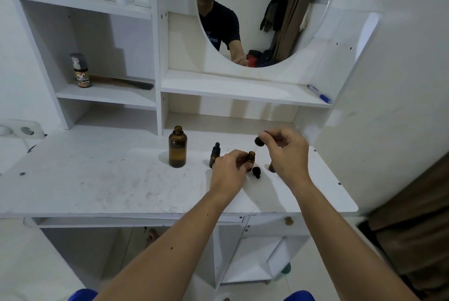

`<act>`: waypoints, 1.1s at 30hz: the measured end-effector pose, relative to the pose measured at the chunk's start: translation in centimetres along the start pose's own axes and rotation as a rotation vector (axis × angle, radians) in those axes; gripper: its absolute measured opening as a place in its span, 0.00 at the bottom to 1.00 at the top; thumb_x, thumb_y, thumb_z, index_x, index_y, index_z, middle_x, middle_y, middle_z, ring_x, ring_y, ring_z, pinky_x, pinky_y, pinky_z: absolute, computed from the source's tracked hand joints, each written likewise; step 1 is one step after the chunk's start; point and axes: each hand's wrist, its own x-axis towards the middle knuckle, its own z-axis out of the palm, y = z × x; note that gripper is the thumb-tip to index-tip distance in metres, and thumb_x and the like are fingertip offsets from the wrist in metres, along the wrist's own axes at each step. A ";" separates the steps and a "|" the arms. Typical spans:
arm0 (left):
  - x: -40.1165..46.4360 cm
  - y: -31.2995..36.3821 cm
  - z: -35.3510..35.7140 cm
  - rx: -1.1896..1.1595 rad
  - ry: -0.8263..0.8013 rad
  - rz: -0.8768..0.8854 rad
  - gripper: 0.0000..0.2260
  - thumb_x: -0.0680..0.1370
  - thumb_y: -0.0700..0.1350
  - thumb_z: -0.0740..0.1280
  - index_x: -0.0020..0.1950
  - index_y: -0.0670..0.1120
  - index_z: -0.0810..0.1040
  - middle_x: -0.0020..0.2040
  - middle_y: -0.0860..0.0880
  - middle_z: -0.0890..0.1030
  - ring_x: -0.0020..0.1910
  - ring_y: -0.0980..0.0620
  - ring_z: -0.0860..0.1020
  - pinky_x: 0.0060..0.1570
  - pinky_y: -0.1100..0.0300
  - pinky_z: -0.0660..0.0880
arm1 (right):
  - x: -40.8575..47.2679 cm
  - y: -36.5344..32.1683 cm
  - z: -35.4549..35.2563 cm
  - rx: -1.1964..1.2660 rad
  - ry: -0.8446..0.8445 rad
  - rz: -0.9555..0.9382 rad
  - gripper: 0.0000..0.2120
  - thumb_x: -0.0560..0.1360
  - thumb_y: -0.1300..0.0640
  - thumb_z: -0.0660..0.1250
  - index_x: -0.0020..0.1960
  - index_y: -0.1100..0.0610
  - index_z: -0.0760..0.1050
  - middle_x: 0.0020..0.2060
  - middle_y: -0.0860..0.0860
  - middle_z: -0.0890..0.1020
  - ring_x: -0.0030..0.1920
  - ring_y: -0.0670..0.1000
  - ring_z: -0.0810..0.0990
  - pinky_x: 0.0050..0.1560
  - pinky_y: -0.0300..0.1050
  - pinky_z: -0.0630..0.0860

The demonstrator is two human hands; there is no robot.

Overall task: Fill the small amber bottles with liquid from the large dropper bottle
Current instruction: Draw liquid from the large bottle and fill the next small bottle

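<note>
1. Fingers of the left hand (229, 169) curl round a small open amber bottle (251, 157), holding it upright on the white desk top (97, 179), right of centre.
2. Right hand (286, 152) pinches a black dropper bulb (259, 141) above and just right of that bottle's mouth; the pipette is hidden.
3. Large amber bottle (177, 147), uncapped, stands upright near the desk top's centre, well apart from its front edge.
4. A capped small dropper bottle (214, 155) stands just behind the left hand.
5. A loose black dropper cap (256, 171) lies just beside the held bottle.
6. Another small amber bottle (272, 167) is mostly hidden behind the right hand.
</note>
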 end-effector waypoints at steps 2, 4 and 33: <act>0.1 -0.1 0.1 0.010 0.002 0.006 0.10 0.78 0.40 0.73 0.60 0.45 0.84 0.51 0.53 0.88 0.52 0.60 0.84 0.59 0.64 0.79 | 0.0 -0.1 0.1 -0.004 0.009 0.005 0.05 0.80 0.56 0.74 0.44 0.52 0.84 0.39 0.44 0.89 0.43 0.46 0.86 0.46 0.55 0.84; 0.1 -0.2 0.0 0.029 0.003 0.005 0.10 0.79 0.40 0.73 0.60 0.45 0.84 0.50 0.53 0.88 0.51 0.61 0.84 0.55 0.73 0.75 | 0.0 -0.2 0.1 0.005 0.014 0.018 0.05 0.80 0.56 0.74 0.44 0.52 0.84 0.39 0.44 0.89 0.40 0.44 0.85 0.46 0.55 0.85; -6.4 -3.5 -18.0 -0.018 0.125 -0.147 0.16 0.71 0.47 0.81 0.57 0.51 0.84 0.46 0.53 0.86 0.46 0.58 0.84 0.53 0.59 0.83 | -0.2 -9.7 5.1 0.345 0.005 -0.170 0.03 0.81 0.63 0.72 0.55 0.59 0.83 0.42 0.42 0.88 0.47 0.41 0.87 0.53 0.32 0.80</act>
